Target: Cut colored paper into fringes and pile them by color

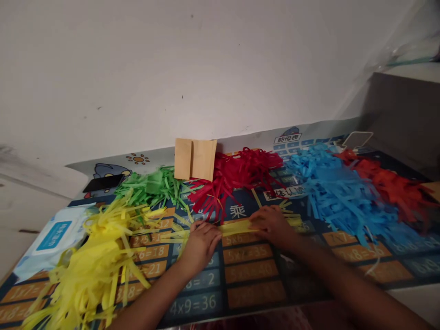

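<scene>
Head view shows our left hand (201,243) and right hand (273,225) pressed on a yellow strip (237,227) stretched between them on the printed mat (254,275), fingers closed over its ends. Loose yellow strips (99,256) at nine o'clock could snag; pulling hard may tear it.

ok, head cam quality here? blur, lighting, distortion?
Head view: soft throughout, both hands, left hand and right hand, slightly smeared; dim, even light, faint sheen on the mat; wide-angle bend at the wall edge; right corner dark.
</scene>
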### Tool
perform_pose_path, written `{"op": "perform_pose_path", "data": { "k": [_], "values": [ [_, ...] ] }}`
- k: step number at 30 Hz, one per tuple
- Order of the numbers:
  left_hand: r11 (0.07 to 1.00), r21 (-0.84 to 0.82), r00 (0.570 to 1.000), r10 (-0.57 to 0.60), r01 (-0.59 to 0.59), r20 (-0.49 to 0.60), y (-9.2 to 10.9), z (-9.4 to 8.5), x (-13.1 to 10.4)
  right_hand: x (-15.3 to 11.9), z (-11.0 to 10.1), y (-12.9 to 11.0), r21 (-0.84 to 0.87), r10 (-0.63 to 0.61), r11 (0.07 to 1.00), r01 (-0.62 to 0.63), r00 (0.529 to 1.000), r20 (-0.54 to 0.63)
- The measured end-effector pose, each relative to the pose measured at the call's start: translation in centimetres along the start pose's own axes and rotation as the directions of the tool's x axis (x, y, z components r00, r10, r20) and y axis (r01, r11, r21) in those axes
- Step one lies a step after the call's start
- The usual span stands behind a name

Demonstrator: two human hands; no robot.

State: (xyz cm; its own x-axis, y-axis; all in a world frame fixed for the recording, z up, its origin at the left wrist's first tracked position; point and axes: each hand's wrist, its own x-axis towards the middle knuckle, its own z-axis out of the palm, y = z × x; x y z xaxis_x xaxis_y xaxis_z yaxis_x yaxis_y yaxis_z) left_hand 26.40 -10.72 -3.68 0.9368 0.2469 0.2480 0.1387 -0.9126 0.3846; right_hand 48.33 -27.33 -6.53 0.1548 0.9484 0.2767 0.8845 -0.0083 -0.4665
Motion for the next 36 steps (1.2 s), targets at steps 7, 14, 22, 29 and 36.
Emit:
{"op": "perform_pose_path", "data": {
  "k": [7,14,22,29,36],
  "values": [
    [0.975,0.029,0.975,-0.219,0.22,-0.023,0.0,0.2,0.5,1.8,-0.8,-0.4,0.068,0.279,0.955,-0.287,0.954,0.107],
    [0.967,-0.079,0.97,-0.242,0.242,0.008,-1.0,0.4,0.9,1.6,-0.6,-0.7,0.053,0.26,0.963,-0.266,0.961,0.098],
    [0.959,-0.11,0.96,-0.27,0.262,-0.068,-1.4,1.2,0.9,2.1,0.2,-1.2,-0.035,0.309,0.951,-0.307,0.946,0.1],
    [0.956,-0.096,0.956,-0.285,0.278,-0.075,-1.5,1.3,1.1,2.2,0.6,-1.1,-0.059,0.295,0.955,-0.292,0.955,0.045],
    [0.972,0.144,0.981,-0.176,0.186,-0.079,-1.0,1.6,1.4,2.7,0.3,-0.7,-0.098,0.359,0.93,-0.354,0.933,0.036]
  ]
}}
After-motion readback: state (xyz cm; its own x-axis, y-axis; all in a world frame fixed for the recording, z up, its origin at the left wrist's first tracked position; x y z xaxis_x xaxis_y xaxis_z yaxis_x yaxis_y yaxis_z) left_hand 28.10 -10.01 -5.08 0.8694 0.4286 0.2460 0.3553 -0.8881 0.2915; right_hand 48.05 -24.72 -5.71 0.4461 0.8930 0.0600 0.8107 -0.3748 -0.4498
